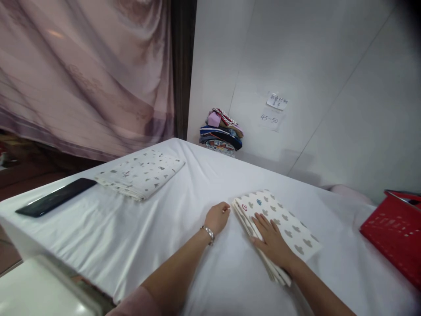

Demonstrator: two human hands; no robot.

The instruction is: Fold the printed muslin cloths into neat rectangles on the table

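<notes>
A folded white cloth with grey mouse-head shapes (pixel 289 215) lies on the white-covered table (pixel 204 184), its layered edge facing me. Two small outlined motifs, one red and one blue, mark its far left corner. My right hand (pixel 271 241) rests flat on top of this cloth, fingers stretched out and thumb near the layered edge. Just left of the cloth, my left hand (pixel 217 218) is curled closed over the table, apart from the cloth, with no object visible in it. A silver bracelet (pixel 208 235) circles that wrist.
Another folded patterned cloth (pixel 144 173) lies at the table's far left, beside a dark flat panel (pixel 59 196). Folded fabrics (pixel 222 131) are stacked behind the table by the wall. A red bag (pixel 394 232) stands at right; a white stool (pixel 39 289) is at lower left.
</notes>
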